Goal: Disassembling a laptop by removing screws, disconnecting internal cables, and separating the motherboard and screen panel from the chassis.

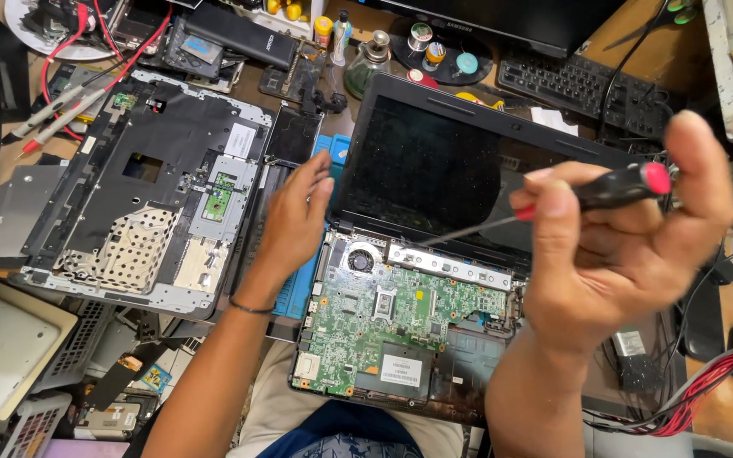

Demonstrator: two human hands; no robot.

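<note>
An opened laptop [434, 170] lies in front of me with its green motherboard [392, 309] bare and its dark screen tilted up. My right hand [621, 246] grips a black screwdriver [612, 188] with a red end cap; its thin shaft points left and down toward the metal hinge strip [451, 265] by the fan [360, 259]. My left hand [294, 220] rests with fingers together against the laptop's left edge, next to the screen's corner, holding nothing.
A removed laptop top cover [137, 203] lies upside down at the left. Multimeter probes [53, 114] with red leads, a black keyboard [587, 85], solder spools [422, 38], a glass bottle [371, 59] and a bundle of red wires [697, 399] crowd the bench.
</note>
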